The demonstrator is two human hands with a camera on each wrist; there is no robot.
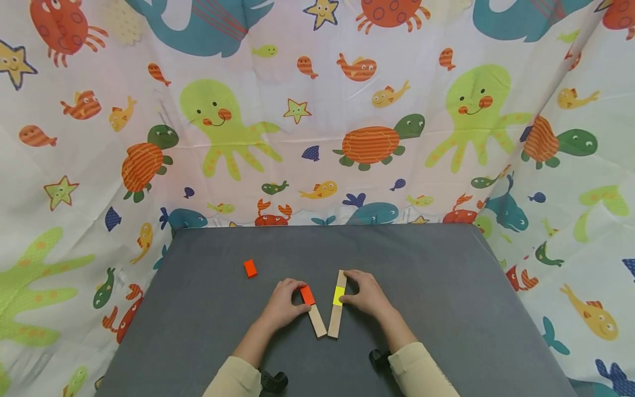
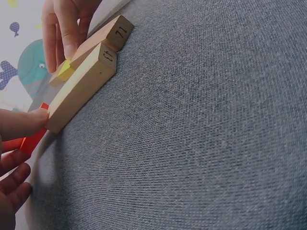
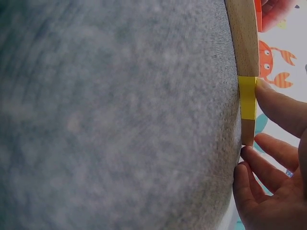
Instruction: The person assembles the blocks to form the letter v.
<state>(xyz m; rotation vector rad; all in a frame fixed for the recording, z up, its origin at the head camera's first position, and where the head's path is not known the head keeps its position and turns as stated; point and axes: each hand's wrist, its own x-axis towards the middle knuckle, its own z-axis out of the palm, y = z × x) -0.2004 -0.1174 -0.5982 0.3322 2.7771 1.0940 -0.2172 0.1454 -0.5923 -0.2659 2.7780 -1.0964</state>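
My left hand (image 1: 284, 304) pinches an orange-red block (image 1: 308, 295) between thumb and fingers. That block meets the far end of a plain wooden block (image 1: 318, 321) marked 43 on its near end. To the right lies a second row: a wooden block (image 1: 334, 321) marked 71, a yellow block (image 1: 339, 295) and a short wooden piece (image 1: 342, 278) at the far end. My right hand (image 1: 368, 294) holds this row, its thumb on the yellow block's side and a fingertip at the far piece. The two rows form a V, with near ends close together.
Another orange-red block (image 1: 250, 268) lies apart, at the back left of the grey tabletop (image 1: 426, 309). Behind the table hangs a curtain (image 1: 297, 149) printed with sea animals. Dark wrist devices (image 1: 274, 381) sit below both hands at the sleeves.
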